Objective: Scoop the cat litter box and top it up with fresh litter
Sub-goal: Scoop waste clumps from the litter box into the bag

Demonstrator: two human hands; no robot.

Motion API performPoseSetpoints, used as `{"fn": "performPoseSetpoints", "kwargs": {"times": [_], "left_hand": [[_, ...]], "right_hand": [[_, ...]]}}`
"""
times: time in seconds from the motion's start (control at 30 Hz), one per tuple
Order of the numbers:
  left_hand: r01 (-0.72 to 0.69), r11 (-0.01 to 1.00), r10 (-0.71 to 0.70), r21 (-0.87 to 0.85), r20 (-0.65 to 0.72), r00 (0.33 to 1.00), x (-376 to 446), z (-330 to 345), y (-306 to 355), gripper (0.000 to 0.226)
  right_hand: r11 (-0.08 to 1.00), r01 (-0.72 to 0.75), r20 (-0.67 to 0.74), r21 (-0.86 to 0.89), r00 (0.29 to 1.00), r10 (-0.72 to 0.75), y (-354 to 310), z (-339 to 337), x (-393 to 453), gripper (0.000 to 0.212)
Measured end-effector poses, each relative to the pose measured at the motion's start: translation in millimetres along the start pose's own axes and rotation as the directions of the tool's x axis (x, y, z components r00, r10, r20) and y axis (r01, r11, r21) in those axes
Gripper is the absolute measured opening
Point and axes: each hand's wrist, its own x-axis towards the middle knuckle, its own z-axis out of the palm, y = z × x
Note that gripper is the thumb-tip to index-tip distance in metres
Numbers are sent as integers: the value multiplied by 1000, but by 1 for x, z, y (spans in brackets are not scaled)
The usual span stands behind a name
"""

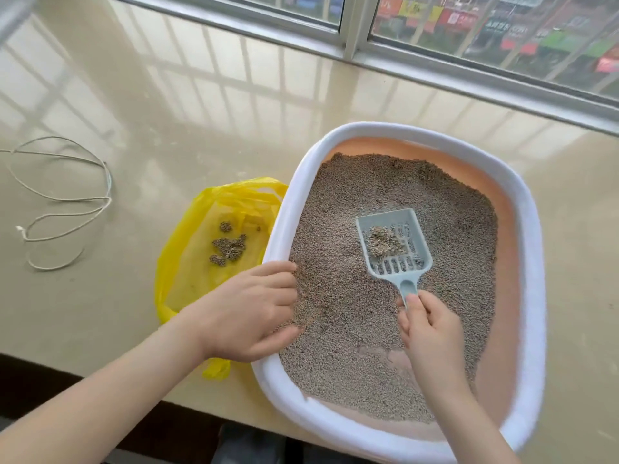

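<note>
While right hand point(432, 333) grips slotted plastic scoop point(393, 244), left hand point(248, 316) clasps smooth rim point(536, 236).

We have a single wide-angle view, worn on the head, looking forward and steeply down onto the glossy beige stone tabletop point(150, 105). It sits close: both forearms enter from the bottom edge, and the white-rimmed oval plastic litter box point(532, 209) fills the lower right. It faces the grey-framed sliding window point(355, 31) along the top edge, whose lines bow from lens distortion.
</note>
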Motion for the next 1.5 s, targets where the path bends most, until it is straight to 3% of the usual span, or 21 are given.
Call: {"fn": "performPoseSetpoints", "kwargs": {"times": [0.1,0.27,0.57,0.83,1.1,1.23,1.33,1.43,1.5], "left_hand": [[-50,999,50,-3,-18,999,-10,1,-1,32],[-55,994,37,-97,-180,983,-6,15,-3,30],[-62,979,-9,-193,-343,939,-7,31,-3,43],[-74,965,-31,-252,-389,921,-8,35,-2,44],[-59,966,-43,-253,-380,924,-9,37,-2,37],[-81,963,-30,-258,-399,917,-8,36,-3,34],[-100,954,-27,-282,-414,910,-7,36,-3,33],[-107,945,-37,-310,-425,904,-6,37,-3,33],[-97,949,-46,-299,-437,898,-7,38,-3,33]], "right_hand": [[1000,-8,6,-20,1000,8,2,2,-6,30],[999,-31,48,-12,998,32,2,12,-16,28],[1000,-21,101,-11,995,22,-12,23,-17,28],[993,88,153,76,983,-99,-60,34,-16,28],[979,198,377,42,905,-199,-104,65,-3,28],[962,243,468,-125,869,-159,-106,83,7,30],[891,312,491,-330,863,-120,-107,93,16,33],[737,414,512,-534,852,-108,-123,106,20,35],[561,474,517,-678,851,-95,-138,119,23,31]]}}
